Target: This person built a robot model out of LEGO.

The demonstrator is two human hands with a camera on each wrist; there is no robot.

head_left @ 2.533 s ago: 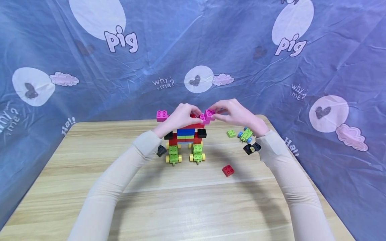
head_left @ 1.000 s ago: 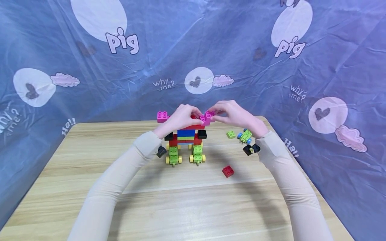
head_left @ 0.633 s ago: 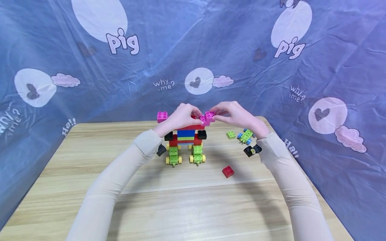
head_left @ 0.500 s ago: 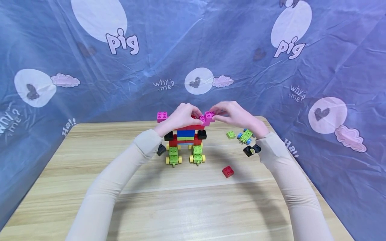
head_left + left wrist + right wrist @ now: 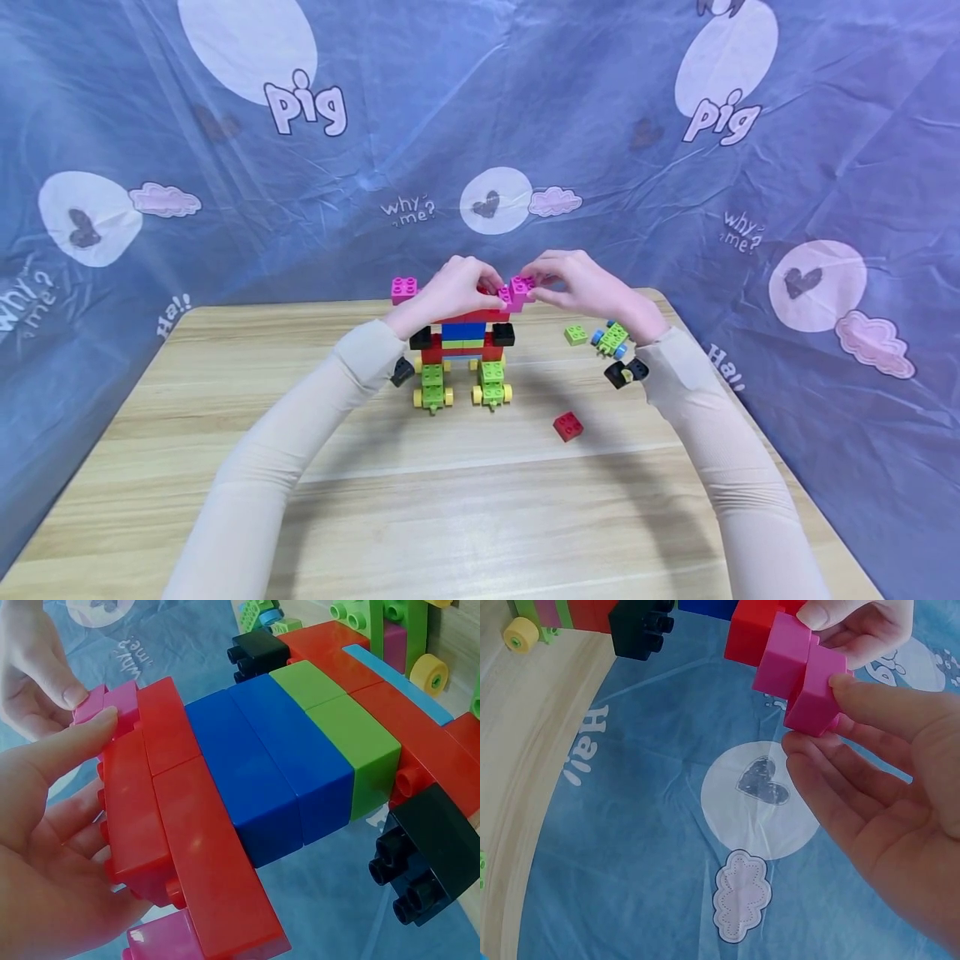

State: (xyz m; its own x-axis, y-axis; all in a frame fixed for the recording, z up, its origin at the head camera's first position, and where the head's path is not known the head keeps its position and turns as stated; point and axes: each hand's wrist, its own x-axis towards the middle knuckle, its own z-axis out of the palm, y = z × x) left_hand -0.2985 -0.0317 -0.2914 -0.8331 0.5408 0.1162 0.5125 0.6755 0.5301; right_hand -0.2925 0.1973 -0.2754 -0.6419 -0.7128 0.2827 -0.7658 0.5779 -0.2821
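Observation:
A brick figure of red, blue and green toy bricks stands at the back of the table on two green bases with yellow wheels. Its red top row is gripped by my left hand, the thumb on a pink brick and the fingers behind. From the right, my right hand pinches an outer pink brick between thumb and fingers; it sits stepped against the inner pink brick. Another pink brick juts from the figure's left end. Black bricks stick out at both sides.
Right of the figure lie a loose red brick, a light green brick, a green base with blue wheels and black pieces. A dark piece lies left of it. Patterned blue cloth hangs behind the table.
Both hands stay at the right end of the figure's top. The fingers of my right hand and the outer pink brick have shifted only slightly.

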